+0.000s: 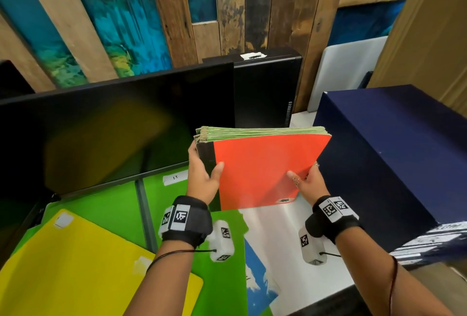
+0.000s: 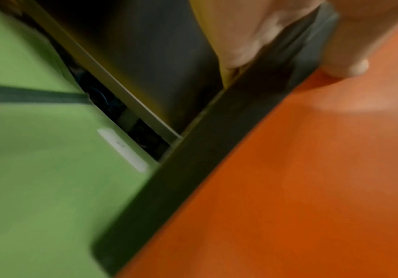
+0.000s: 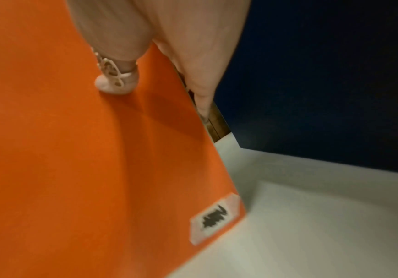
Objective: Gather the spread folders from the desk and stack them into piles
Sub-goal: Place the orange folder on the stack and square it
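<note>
A white desk (image 1: 278, 224) stands against a wall of painted wooden planks, with dark monitors at the far side.

Nearest, at the left, lies one yellow folder (image 1: 83, 265) on top of green folders (image 1: 222, 252) — I count at least two green ones, but the overlap hides the real number. One blue folder (image 1: 257, 283) shows its corner under them, near the front edge.

Above the middle of the desk, both hands hold a thick bundle of folders (image 1: 265, 171) in the air, tilted, with an orange cover facing the person. The left hand (image 1: 202, 176) is clamped on the dark spine side, thumb on the cover and the fingers behind. The right hand (image 1: 308, 181) pinches the opposite edge in the same way. How many folders are inside the bundle I cannot count; the edges are too thin.

To the right stands one dark blue box (image 1: 394, 154), close to the bundle.

I judge that the step now is to square the bundle and put it down as a pile. It is good to tap the lower edge on the free white area, keep both grips firm so the inner folders do not slide out, and stay apart from the box and the monitors (image 1: 113, 126) — two, with an edge of a third at far left.
</note>
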`<state>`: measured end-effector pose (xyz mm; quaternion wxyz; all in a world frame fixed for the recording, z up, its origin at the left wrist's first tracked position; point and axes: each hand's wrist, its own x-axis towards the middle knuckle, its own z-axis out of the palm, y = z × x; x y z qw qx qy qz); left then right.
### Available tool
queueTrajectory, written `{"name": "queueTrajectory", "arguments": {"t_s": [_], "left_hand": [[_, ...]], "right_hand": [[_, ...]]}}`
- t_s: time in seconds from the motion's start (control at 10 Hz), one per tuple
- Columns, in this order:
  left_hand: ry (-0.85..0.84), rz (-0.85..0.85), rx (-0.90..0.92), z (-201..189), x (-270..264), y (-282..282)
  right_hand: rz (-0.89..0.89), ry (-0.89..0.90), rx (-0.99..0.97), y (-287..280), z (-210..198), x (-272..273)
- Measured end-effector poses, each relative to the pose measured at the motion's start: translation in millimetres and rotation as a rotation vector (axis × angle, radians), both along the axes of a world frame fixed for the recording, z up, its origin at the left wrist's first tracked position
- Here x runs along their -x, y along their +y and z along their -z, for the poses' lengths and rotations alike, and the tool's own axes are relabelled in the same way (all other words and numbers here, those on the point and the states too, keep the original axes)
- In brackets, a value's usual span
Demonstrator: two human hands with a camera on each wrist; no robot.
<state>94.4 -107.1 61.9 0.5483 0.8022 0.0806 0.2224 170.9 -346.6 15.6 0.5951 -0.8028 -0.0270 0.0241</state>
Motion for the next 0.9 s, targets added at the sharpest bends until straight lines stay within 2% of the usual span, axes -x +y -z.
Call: {"name": "queueTrajectory", "arguments": {"t_s": [0.1, 0.2, 0.3, 0.4, 0.5, 0.7, 0.8, 0.9], "left_hand": [[0.225, -0.035, -0.177, 19.9, 2.3, 8.8], [0.292, -0.103, -0.310, 19.0, -2.5, 7.1], [0.346, -0.106, -0.327, 12.5, -10.6, -4.1], [0.507, -0.088, -0.278, 19.3, -15.8, -16.6], [0.679, -0.032, -0.281, 38.2, -16.7, -25.4], [0.913, 0.017, -0.328, 89.2, -0.6, -43.8], [0.919, 0.044, -0.387, 99.9, 2.2, -50.3], [0.844, 0.067, -0.416, 104.6, 5.4, -51.3]], "right_hand": [[0.020, 0.011, 0.041, 4.6, 0.5, -1.7], [0.073, -0.004, 0.041, 5.8, -0.2, -8.7], [0.106, -0.008, 0.094, -1.3, 0.5, -14.6], [0.136, 0.043, 0.222, -9.1, -1.8, -17.9], [0.121, 0.166, 0.468, -16.7, 9.6, -21.0], [0.026, 0.381, 0.694, -26.8, 37.4, -16.3], [0.014, 0.426, 0.744, -32.6, 52.4, -14.2], [0.019, 0.428, 0.787, -36.5, 75.8, -18.1]]}}
